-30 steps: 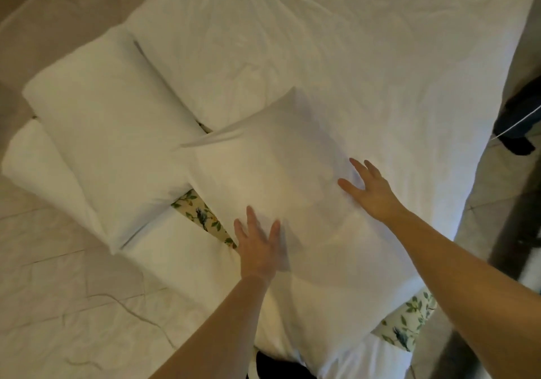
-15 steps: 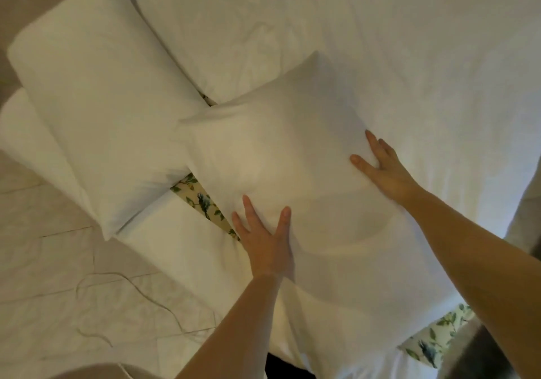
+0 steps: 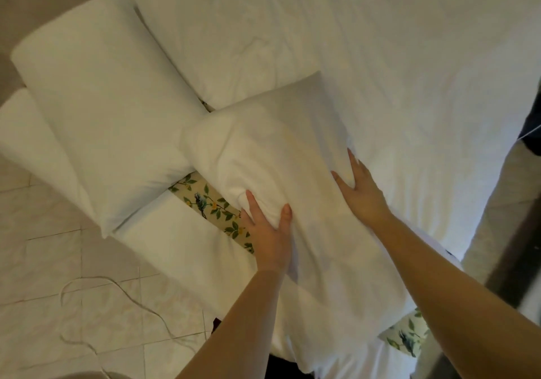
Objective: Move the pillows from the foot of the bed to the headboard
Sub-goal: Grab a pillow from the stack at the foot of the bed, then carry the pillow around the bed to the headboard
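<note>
1. A second ago both hands lay flat and spread on the near pillow [image 3: 281,156]. Now the left hand [image 3: 270,232] has bunched its near edge, fingers [image 3: 253,206] closed on a fold of fabric.
2. The right hand [image 3: 361,189] has slid to the pillow's right edge; its fingers are curled against the side, though I cannot tell whether they grip underneath.
3. Judged from this, the lift is starting, but nothing has left the foot of the bed [image 3: 380,56].
4. Count: two pillows clearly, this one and a longer one [image 3: 102,109] to its left overhanging the bed corner. White bedding beneath them may hide more. One flowered cloth [image 3: 210,203] shows between them.
5. One thin cord [image 3: 123,290] lies on the tiled floor [image 3: 44,261].
</note>
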A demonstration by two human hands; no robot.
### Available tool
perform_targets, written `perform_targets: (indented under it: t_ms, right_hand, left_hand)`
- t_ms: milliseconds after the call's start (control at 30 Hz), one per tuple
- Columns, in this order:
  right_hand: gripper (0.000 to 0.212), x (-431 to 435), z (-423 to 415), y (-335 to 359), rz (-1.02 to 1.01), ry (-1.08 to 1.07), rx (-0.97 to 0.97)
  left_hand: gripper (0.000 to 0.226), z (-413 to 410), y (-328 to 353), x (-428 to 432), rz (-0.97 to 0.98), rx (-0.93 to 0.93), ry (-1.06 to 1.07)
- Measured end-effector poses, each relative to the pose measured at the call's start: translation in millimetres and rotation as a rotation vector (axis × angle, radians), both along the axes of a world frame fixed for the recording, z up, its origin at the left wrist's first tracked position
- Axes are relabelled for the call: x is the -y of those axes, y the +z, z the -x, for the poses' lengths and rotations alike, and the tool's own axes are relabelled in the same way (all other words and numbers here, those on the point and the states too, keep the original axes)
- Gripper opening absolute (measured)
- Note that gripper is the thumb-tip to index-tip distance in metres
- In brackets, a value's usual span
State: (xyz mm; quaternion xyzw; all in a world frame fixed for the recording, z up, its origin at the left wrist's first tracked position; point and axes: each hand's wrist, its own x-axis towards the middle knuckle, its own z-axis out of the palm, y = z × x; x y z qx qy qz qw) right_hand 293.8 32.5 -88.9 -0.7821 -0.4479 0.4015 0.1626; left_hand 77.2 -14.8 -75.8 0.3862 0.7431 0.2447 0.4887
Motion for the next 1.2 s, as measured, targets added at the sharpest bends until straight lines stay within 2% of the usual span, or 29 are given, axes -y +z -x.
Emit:
perform_targets:
  t_ms: [133,367,600,867,1200]
  right_hand:
    - [0.079,17.6,23.7,37.1,-0.028,-0.018,-0.002]
    - [0.08,50.2,75.7,107.6,-0.107,-0.011,0.043]
    - [0.079,69.5,143.3,187.5,-0.23,-0.009,0.002]
    - [0.084,69.0,223.2,247.6,-0.311,0.057,0.054]
    - [0.087,41.5,373.3,296.5,-0.355,0.132,0.099]
  left_hand:
    - [0.09,9.8,28.2,4.6,-0.061,-0.022,-0.023]
    - [0.078,58.4,101.0,5.9,-0.226,-0.284,-0.185]
    - [0.075,123.4,171.6,12.7,-0.36,-0.382,-0.22]
    - [0.091,195.8,240.4,17.2,-0.455,-0.406,-0.202]
    - [0.088,344.4,282.3,-1.3,-0.486,-0.415,-0.149]
